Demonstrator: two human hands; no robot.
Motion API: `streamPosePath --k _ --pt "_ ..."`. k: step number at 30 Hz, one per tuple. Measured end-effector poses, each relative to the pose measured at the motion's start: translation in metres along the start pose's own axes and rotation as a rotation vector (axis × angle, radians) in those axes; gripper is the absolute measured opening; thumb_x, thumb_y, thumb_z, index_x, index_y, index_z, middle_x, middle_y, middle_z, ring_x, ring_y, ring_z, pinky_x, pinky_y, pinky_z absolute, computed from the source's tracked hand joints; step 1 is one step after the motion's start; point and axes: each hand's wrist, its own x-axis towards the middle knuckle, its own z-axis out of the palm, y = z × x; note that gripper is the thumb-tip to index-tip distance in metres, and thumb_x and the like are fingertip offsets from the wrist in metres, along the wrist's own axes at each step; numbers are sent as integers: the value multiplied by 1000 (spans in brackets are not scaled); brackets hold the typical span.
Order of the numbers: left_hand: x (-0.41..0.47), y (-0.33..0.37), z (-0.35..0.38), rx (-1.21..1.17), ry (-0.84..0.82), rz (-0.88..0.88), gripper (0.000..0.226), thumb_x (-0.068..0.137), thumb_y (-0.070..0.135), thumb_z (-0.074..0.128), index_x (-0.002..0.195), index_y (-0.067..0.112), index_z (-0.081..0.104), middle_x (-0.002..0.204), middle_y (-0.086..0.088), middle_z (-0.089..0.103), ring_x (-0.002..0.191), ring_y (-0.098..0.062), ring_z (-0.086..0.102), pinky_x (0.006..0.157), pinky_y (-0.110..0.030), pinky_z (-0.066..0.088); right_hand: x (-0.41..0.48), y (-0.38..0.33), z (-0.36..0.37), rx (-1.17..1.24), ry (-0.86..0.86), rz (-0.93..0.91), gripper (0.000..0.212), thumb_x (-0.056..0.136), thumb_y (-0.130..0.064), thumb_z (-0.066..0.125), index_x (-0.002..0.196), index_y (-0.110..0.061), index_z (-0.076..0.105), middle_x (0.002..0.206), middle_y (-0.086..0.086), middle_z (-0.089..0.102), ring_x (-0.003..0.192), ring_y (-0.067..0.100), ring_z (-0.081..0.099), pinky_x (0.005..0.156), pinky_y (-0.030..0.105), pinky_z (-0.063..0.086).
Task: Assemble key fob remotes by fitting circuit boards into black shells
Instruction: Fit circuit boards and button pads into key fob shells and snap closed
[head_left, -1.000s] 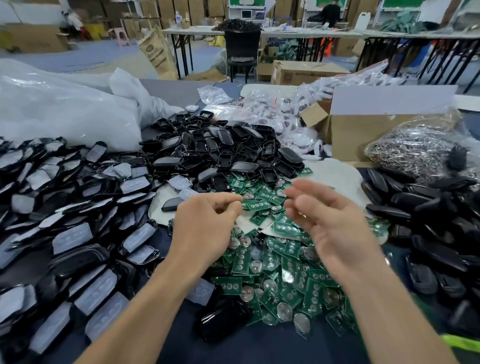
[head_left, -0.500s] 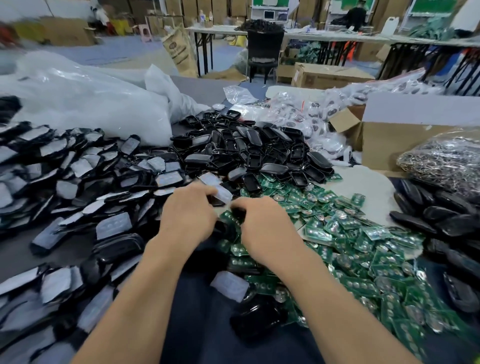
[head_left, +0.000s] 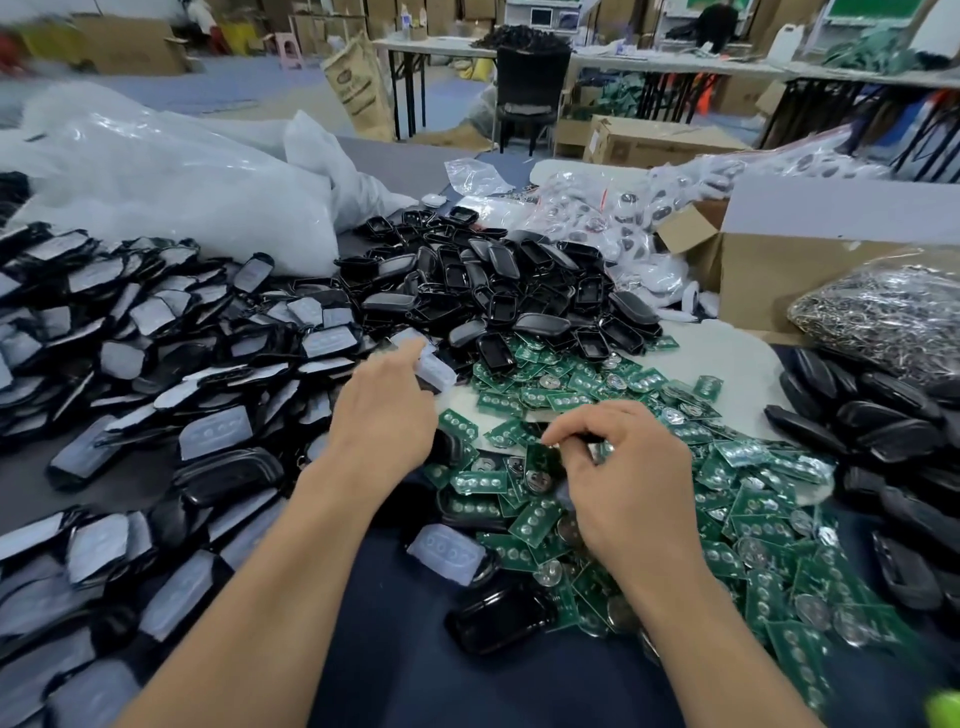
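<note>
On the dark tabletop (head_left: 395, 649), a lone black shell (head_left: 498, 618) lies at 6 o'clock. Just beyond, the right hand (head_left: 628, 483) pinches a green circuit board (head_left: 540, 460) above the board pile (head_left: 753, 519) at 4 o'clock. The left hand (head_left: 384, 415), apart from it, grips a pad-faced shell (head_left: 431, 364). Empty shells (head_left: 493, 296) heap at 12 o'clock, and padded shells (head_left: 156, 364) spread at 9 o'clock.

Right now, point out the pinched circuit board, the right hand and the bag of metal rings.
circuit board (head_left: 540, 462): head view, its dark green face beside the fingertips.
right hand (head_left: 631, 483): head view, back of the hand.
bag of metal rings (head_left: 883, 317): head view, middle of the clear bag.
</note>
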Motion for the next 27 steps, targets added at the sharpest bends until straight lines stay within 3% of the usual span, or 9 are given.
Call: streamPosePath --k 4,6,9,16,19,21,22,24,27 --pt "-10 19 -11 -358 122 123 43 98 11 64 129 39 70 116 16 76 57 0 62 57 -11 50 4 0 -5 71 71 -46 49 87 0 79 69 -45 70 94 -19 67 96 -10 60 82 -3 38" --pt "-20 34 -12 -628 -73 181 33 89 18 75 109 44 79 97 23 79 72 0 73 67 -25 62 6 4 -4 235 125 -15 42 87 -1 79 72 -40 76 83 -19 75 86 -6 69 78 4 48" --pt "-35 55 -3 -967 -407 142 35 82 25 82 112 43 79 104 10 81 101 -10 76 93 -31 60 9 6 -2 492 215 21 31 87 -4 80 80 -34 82 76 -17 78 74 5 76 68 17 59" --pt "-33 56 5 -1226 -485 27 34 87 21 75 121 26 76 110 -3 80 107 -18 75 91 -29 61 12 3 -3 677 179 83 41 97 4 66 84 -31 82 87 -10 80 76 10 77 70 29 64" --pt "-25 50 5 -1395 -484 -144 43 83 30 69 125 19 73 114 -7 79 107 -18 75 85 -31 63 14 11 -19 408 237 105 37 98 -1 67 85 -33 81 75 -13 76 46 0 60 44 18 47" --pt "-18 45 1 -1475 -496 -217 45 89 36 62 129 16 69 115 -7 78 102 -17 75 80 -32 62 11 10 -21 192 98 59 28 96 -7 70 97 -33 81 79 -17 71 38 -1 53 37 9 34" --pt "-16 42 -1 -1507 -497 -239 44 92 38 59 130 15 68 113 -6 78 98 -17 75 79 -33 62 9 7 -18 134 -16 47 25 96 -11 71 106 -32 79 90 -17 69 45 -4 58 41 8 41" --pt "-14 39 -2 -1559 -492 -277 41 102 39 52 128 12 69 105 -7 78 88 -16 74 76 -32 62 7 3 -9 -41 -215 53 27 99 -22 68 122 -34 74 110 -11 62 84 1 66 79 23 59" --pt "-15 38 -3 -1550 -460 -315 42 107 39 48 122 8 73 98 -10 77 80 -15 73 70 -30 62 7 -4 -3 -313 -294 -35 27 102 -27 62 125 -35 73 126 -10 64 123 16 47 115 37 35"
